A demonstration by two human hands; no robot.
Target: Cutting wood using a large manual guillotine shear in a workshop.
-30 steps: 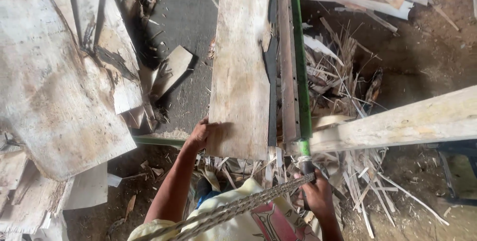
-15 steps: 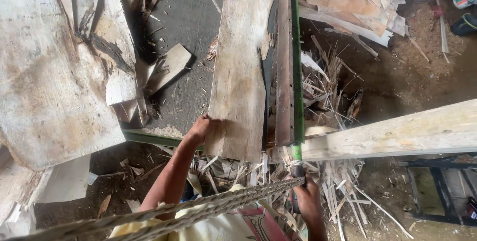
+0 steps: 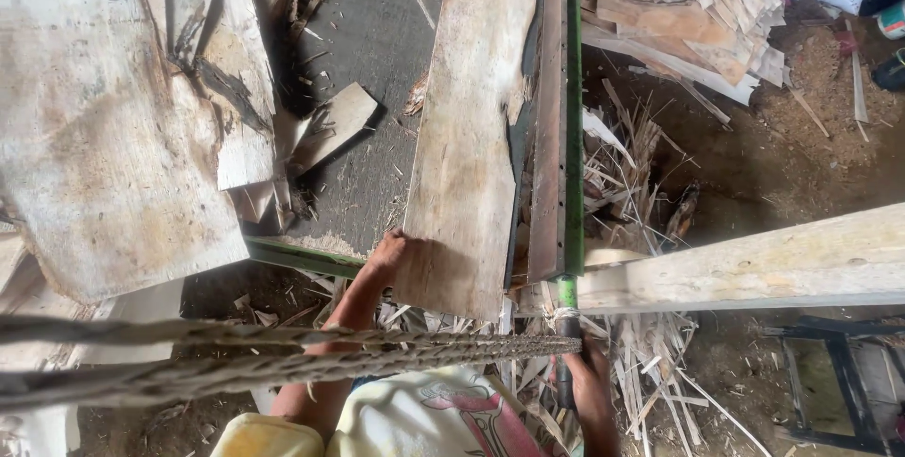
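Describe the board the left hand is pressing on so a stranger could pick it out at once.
Start at the green metal rail running up the middle of the view. Just left of it, past a dark narrow strip, lies a long pale wooden board over the dark grey bed. The left hand grips its near left corner. Unlike the broken sheets further left, it is whole and straight.

The twisted rope (image 3: 283,363) crosses over the left forearm; the right hand (image 3: 589,400) runs off the bottom edge, its grip unclear.
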